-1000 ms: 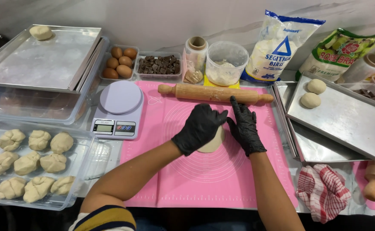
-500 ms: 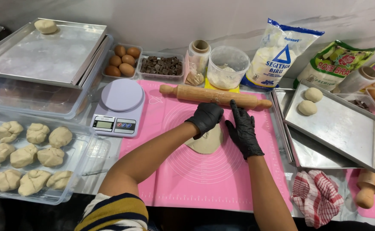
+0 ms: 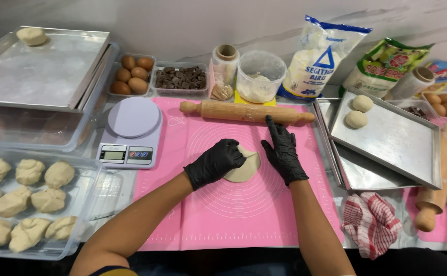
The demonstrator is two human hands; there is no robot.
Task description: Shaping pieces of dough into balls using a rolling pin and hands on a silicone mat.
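Note:
Both my hands wear black gloves. My left hand (image 3: 214,162) is curled over the left side of a flattened piece of pale dough (image 3: 245,168) on the pink silicone mat (image 3: 233,204). My right hand (image 3: 283,152) rests with spread fingers at the dough's right edge, index finger pointing toward the wooden rolling pin (image 3: 244,111), which lies across the mat's far edge. The left hand hides part of the dough.
A kitchen scale (image 3: 130,132) stands left of the mat. At left: a plastic tray of several shaped dough pieces (image 3: 24,199) and stacked metal trays (image 3: 34,76). A metal tray with two dough balls (image 3: 387,138) is right. Eggs, chocolate chunks, flour bags stand behind. A checked cloth (image 3: 370,222) lies near right.
My left hand drew back from the far side of the dough and now curls over its left edge. My right hand stayed at the right edge.

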